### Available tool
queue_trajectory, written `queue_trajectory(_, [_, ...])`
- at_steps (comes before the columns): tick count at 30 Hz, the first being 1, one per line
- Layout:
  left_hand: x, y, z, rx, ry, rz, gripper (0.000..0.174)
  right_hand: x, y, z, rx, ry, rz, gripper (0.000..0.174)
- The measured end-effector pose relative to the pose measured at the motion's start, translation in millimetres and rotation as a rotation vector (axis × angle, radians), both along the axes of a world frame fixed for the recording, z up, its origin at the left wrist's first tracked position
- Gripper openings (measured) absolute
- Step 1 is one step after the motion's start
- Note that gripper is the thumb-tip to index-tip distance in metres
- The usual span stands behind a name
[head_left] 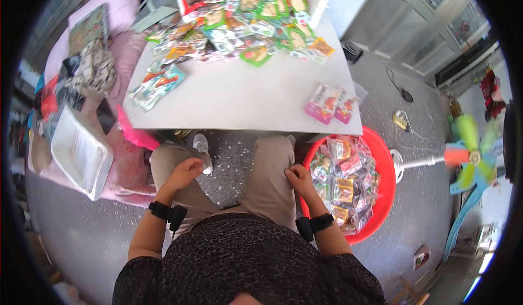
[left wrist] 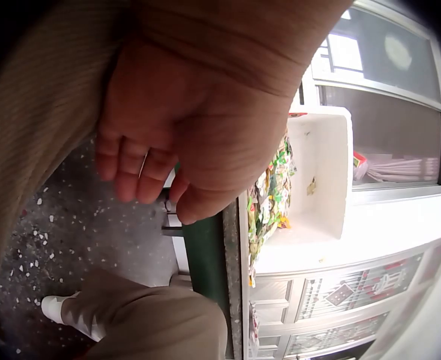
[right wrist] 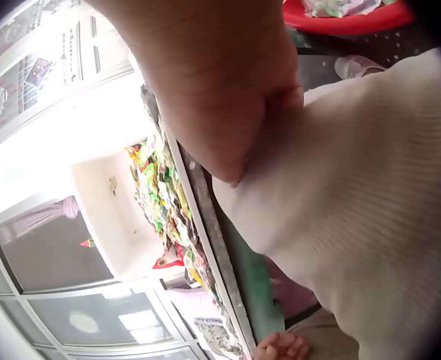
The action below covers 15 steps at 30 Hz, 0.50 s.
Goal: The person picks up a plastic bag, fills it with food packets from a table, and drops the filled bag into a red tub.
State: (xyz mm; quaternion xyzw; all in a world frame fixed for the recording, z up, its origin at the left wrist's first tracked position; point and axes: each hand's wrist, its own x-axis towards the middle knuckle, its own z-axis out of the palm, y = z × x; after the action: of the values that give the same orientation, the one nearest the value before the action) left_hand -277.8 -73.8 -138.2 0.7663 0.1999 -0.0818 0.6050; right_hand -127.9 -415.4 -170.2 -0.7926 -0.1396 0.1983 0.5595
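Over the left thigh hangs my left hand point(head_left: 188, 174), its fingers loosely bent and nothing in them; the left wrist view shows its palm point(left wrist: 198, 127). My right hand point(head_left: 299, 178) rests against the right trouser leg point(head_left: 269, 174), near the knee, with no object visible in it. In the right wrist view the trouser cloth point(right wrist: 340, 187) covers part of that hand's fingers. Ahead, a heap of small snack packets point(head_left: 239, 27) spreads over the white table point(head_left: 234, 98). Beside my right arm, a red basin point(head_left: 388, 179) holds several clear bags of packets point(head_left: 343, 190).
Two pink-and-white packs point(head_left: 324, 103) lie at the table's right corner, blue-white packets point(head_left: 158, 87) at its left. A white foam box point(head_left: 322, 2) stands tipped behind the heap. Left is a pink-covered seat with a white tub point(head_left: 81, 152); right, a green-bladed fan point(head_left: 471, 152).
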Motion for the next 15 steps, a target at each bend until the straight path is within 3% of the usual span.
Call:
queue_trajectory(4, [-5, 0, 10, -0.079, -0.032, 0.065, 0.027, -17, 4, 24, -0.177, 0.072, 0.141, 0.02])
queue_trajectory(10, [-14, 11, -15, -0.2, -0.127, 0.084, 0.027, -12, 20, -9, 0.074, -0.227, 0.011, 0.023])
queue_trajectory(13, [-15, 10, -8, -0.202, -0.204, 0.081, 0.027, -2, 22, -8, -0.105, -0.228, 0.013, 0.02])
queue_trajectory(15, [-18, 13, -6, -0.224, -0.229, 0.097, 0.027, -11, 18, 1, -0.079, -0.061, 0.06, 0.017])
